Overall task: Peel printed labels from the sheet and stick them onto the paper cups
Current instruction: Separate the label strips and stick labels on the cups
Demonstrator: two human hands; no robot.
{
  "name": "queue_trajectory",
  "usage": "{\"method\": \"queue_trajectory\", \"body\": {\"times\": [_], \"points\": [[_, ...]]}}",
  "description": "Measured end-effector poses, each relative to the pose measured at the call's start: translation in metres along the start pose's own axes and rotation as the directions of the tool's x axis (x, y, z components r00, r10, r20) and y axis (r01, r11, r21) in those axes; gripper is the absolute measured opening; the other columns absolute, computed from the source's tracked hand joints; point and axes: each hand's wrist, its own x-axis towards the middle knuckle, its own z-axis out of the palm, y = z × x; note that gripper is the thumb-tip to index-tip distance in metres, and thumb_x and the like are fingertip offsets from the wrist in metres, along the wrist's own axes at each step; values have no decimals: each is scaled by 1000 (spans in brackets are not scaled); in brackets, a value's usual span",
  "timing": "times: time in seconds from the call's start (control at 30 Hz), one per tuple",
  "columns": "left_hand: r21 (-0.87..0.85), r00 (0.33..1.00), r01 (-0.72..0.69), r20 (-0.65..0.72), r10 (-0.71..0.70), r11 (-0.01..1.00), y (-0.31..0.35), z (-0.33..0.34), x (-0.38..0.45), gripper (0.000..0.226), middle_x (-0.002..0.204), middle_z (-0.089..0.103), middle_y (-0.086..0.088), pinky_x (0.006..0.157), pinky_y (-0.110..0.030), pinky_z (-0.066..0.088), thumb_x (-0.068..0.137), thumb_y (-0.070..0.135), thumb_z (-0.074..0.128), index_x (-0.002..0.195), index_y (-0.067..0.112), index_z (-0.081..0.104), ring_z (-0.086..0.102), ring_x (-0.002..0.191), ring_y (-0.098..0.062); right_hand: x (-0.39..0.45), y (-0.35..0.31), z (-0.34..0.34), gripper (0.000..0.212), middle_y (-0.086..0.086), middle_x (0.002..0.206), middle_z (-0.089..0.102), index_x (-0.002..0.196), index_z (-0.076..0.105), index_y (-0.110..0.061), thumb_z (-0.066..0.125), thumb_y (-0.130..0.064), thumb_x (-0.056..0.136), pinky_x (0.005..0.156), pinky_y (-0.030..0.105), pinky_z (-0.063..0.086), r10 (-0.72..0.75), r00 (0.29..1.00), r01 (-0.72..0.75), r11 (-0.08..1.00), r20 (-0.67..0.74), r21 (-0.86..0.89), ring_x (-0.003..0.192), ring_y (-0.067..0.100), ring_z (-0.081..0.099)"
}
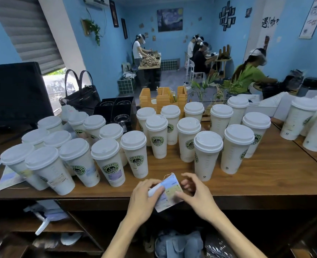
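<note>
**Label sheet in both hands, peel in progress at counter edge**

Label sheet [169, 194] is held just above the near edge of the wooden counter [265, 175], tilted, between the two hands. Thin, light, floppy paper; it bends easily, so it needs support from behind while a corner is lifted. Labels look small and pastel-printed; the print is too small to read. Adhesive side will likely cling to fingers, so best to take a label by its very corner.

Left hand [146, 194] grips the sheet's left side, fingers curled over the top with the thumb across the face. Right hand [195, 190] pinches at the sheet's right edge with thumb and a fingertip, other fingers spread loosely above. Cannot tell whether a label is already lifted free.

Paper cups [208, 155] stand lidded and upright in clusters across the counter, well within reach. Light and tall, so probably tippy: steady one before pressing a label on. Several on the left group [109, 162] already carry small labels below the green logo; the nearest cup on the right side looks bare there.

More sheets [9, 179] lie flat at the counter's left end. A black bag [81, 95] and wooden holder [163, 99] sit behind the cups. Other people work at tables further back.
</note>
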Motion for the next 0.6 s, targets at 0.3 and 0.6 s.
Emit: {"method": "queue_trajectory", "body": {"times": [0.3,0.6], "points": [[150,987,-161,25,159,975,22,-16,19,36,128,52,24,108,-14,26,100,49,58,135,40,62,42,124,4,-7,-33,11,24,8,102,80,105,76,-13,77,-27,85,76,31,57,87,991,-123,907,106,402,92,23,76],[-23,962,-272,9,272,962,30,-8,55,14,89,66,31,84,-10,39,85,48,76,92,36,79,59,98,0,7,-46,14,17,-2,100,78,106,77,-29,77,-21,90,82,25,51,-5,997,-14,971,82,240,93,7,69]]}}
